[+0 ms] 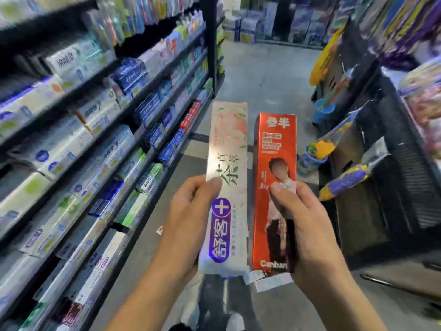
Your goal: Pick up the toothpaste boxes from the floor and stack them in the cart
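Two toothpaste boxes, one per hand, upright side by side above the floor: my left hand (188, 216) clamps the white box (226, 187), my right hand (307, 225) the red box (274, 163). Left, shelves (100, 144) hold many boxes.

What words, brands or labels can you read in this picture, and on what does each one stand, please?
"舒客": large purple logo on the white toothpaste box in the left hand.
"参半": top of the red toothpaste box in the right hand.
"Canban": bottom of the red toothpaste box, partly covered.
Smaller print on both boxes and the labels on the shelf boxes: too blurred to read.
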{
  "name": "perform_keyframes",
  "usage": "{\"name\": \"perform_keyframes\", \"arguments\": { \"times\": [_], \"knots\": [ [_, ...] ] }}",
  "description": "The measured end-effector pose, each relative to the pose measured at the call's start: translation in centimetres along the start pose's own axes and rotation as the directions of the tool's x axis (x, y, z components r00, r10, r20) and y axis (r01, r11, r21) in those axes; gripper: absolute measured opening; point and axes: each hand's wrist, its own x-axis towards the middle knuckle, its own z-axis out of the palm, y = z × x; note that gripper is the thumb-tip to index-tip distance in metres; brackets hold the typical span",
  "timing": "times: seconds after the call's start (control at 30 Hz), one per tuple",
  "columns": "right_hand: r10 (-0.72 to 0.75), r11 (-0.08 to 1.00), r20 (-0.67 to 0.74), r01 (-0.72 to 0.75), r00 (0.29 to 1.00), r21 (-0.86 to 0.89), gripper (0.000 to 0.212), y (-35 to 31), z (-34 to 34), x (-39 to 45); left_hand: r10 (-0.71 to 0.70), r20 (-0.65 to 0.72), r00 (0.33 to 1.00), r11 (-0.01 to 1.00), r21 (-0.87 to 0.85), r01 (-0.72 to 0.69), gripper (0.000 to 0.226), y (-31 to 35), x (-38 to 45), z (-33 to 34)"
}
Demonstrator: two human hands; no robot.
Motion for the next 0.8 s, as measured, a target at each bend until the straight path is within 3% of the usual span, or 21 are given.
{"name": "perform_keyframes", "arguments": {
  "times": [0.1, 0.23, 0.37, 0.57, 0.7, 0.8],
  "knots": [
    [-0.032, 0.997, -0.029, 0.033, 0.999, 0.065, 0.044, -3.2, -0.6, -2.2, 0.019, 0.019, 1.0, 1.0, -0.005, -0.019, 0.031, 2.7, -1.9, 2.5],
    [-0.081, 0.995, -0.063, 0.084, 0.995, 0.047, 0.036, -6.4, -1.9, -4.3, 0.02, 0.105, 0.994, 1.0, 0.015, -0.022, 0.026, 4.7, -3.3, 4.9],
    [-0.121, 0.989, -0.117, 0.129, 0.986, 0.071, 0.051, -8.0, -2.4, -6.3, 0.043, 0.178, 0.983, 0.999, -0.019, -0.04, 0.03, 6.0, -4.4, 6.5],
    [-0.162, 0.983, -0.222, 0.177, 0.962, 0.05, 0.056, -8.5, -1.3, -8.9, 0.091, 0.31, 0.946, 0.995, -0.07, -0.073, 0.048, 6.9, -5.1, 6.3],
    [-0.205, 0.975, -0.299, 0.223, 0.932, 0.025, 0.047, -8.0, 0.1, -10.9, 0.085, 0.447, 0.89, 0.996, -0.037, -0.076, 0.05, 7.0, -4.4, 5.4],
    [-0.282, 0.95, -0.409, 0.313, 0.868, 0.008, 0.041, -7.0, 1.5, -12.5, 0.047, 0.56, 0.827, 0.994, 0.056, -0.095, 0.053, 6.9, -3.6, 4.5]
  ]
}}
